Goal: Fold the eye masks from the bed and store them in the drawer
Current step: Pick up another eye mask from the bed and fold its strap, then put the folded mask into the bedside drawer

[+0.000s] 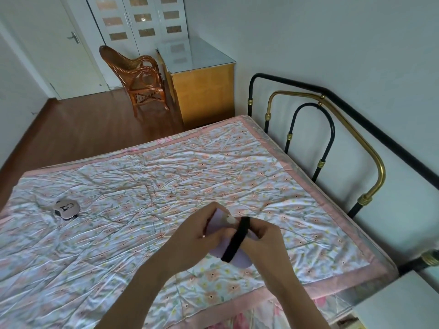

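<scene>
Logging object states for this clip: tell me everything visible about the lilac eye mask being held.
The lilac eye mask is soft, pale purple fabric with a rounded lobe at its near end and a small white patch near the top. Its black elastic strap runs diagonally across it. The left hand and right hand grip it from either side, just above the floral bedspread. Much of it is hidden by fingers.

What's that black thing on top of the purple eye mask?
A black strap crosses the lilac eye mask, held by the left hand and right hand. Fingers cover most of the mask and the strap's ends.
</scene>
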